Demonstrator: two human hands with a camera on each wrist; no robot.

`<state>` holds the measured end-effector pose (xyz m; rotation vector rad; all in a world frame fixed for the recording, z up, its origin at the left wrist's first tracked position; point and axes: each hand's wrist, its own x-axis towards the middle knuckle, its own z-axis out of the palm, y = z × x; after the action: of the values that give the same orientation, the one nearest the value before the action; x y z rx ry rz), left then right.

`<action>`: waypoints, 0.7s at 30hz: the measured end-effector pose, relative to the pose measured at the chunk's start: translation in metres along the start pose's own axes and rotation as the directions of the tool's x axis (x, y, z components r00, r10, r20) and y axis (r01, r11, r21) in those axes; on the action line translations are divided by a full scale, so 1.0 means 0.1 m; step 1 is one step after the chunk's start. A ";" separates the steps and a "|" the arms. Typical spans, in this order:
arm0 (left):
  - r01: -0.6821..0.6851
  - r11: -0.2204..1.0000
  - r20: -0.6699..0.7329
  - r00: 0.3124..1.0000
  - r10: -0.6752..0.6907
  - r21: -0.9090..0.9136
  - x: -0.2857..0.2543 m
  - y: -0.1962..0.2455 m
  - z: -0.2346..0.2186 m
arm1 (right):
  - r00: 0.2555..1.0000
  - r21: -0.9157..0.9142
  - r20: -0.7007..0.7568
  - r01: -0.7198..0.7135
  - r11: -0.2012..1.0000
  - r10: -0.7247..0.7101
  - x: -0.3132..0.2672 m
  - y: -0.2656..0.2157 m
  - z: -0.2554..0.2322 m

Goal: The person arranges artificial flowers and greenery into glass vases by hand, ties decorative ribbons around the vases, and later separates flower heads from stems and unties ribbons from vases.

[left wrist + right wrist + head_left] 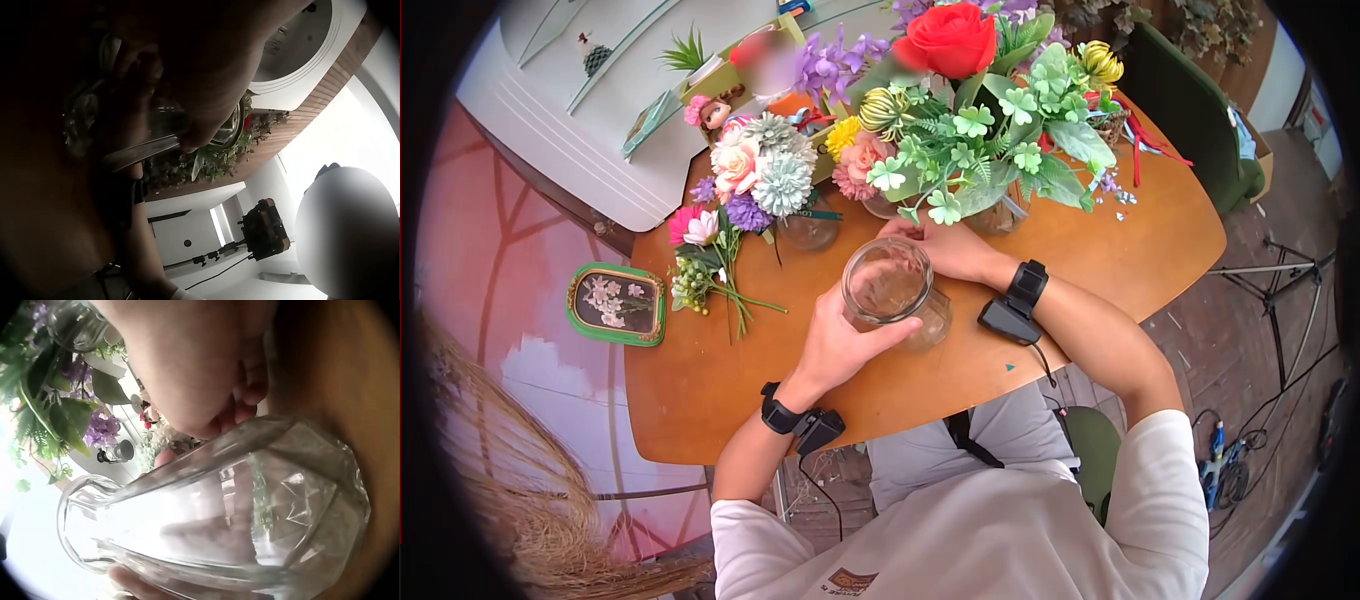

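Note:
A clear glass vase (888, 282) with a faceted base (312, 506) stands near the front middle of the wooden table. My left hand (837, 335) grips it just below the round mouth, thumb on the side nearest me and fingers around the far side. Just behind the vase, my right hand (945, 248) lies low, close to the glass. Its fingers (250, 387) are loosely curled beside the vase wall, with nothing visible in them; the glass partly overlaps them in the head view. The left wrist view is dark around the hand.
A large bouquet with a red rose (948, 42) and clover leaves fills the back right. Pale artificial flowers (765, 165) stand in a glass vase (808, 232) at back left. Loose stems (735, 290) lie left of the hands, beside a green picture frame (616, 304).

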<state>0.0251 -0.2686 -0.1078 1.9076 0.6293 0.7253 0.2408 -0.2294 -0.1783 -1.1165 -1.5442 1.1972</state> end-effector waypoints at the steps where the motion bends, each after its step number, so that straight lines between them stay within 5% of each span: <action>1: 0.009 1.000 0.002 1.000 -0.009 0.001 0.00 -0.02 0.02 | 1.000 0.019 -0.015 -0.015 1.000 0.015 0.01 0.04 0.00; 6: -0.007 0.999 0.008 1.000 0.007 -0.043 0.01 -0.17 0.03 | 0.998 0.026 -0.010 -0.063 0.998 0.063 -0.04 -0.06 -0.01; 8: -0.039 0.999 0.029 0.999 0.040 -0.024 0.01 -0.16 0.04 | 1.000 -0.257 0.006 0.016 0.966 -0.015 -0.08 -0.16 -0.03; 9: -0.072 0.997 0.048 0.996 0.071 0.009 0.00 -0.14 0.01 | 0.997 -0.178 0.044 0.070 0.981 -0.063 -0.03 -0.09 -0.04; 11: -0.124 0.979 0.013 0.992 0.123 0.162 -0.06 -0.16 -0.12 | 0.988 -0.025 0.082 0.137 0.990 -0.134 -0.02 0.01 -0.05; 13: -0.174 0.874 0.146 0.982 0.120 0.454 -0.18 -0.05 -0.31 | 0.993 -0.059 0.107 0.062 0.996 -0.056 -0.01 0.02 -0.07; 14: -0.199 0.841 0.091 0.980 0.178 0.502 -0.25 -0.04 -0.42 | 0.992 -0.111 0.084 0.104 0.988 -0.095 0.01 0.11 -0.08; 15: -0.179 0.835 0.074 0.984 0.165 0.520 -0.31 -0.03 -0.57 | 0.992 -0.053 0.091 0.096 0.994 -0.090 0.00 0.04 -0.07; 17: 0.012 0.638 0.018 0.999 -0.041 0.770 -0.45 -0.02 -0.94 | 0.990 -0.119 0.083 0.125 0.985 -0.115 0.01 0.01 -0.07; 19: 0.181 0.547 -0.226 0.974 0.014 0.817 -0.54 -0.12 -1.21 | 0.990 -0.100 0.080 0.122 0.987 -0.114 0.02 0.05 -0.07; 21: 0.399 0.418 -0.389 0.914 -0.114 0.816 -0.59 -0.22 -1.50 | 0.992 -0.092 0.068 0.115 0.989 -0.109 0.01 0.05 -0.06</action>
<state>-0.1252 -0.2106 -0.0871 2.5607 1.7381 0.4606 0.2472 -0.2261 -0.1825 -1.0473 -1.7044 1.1019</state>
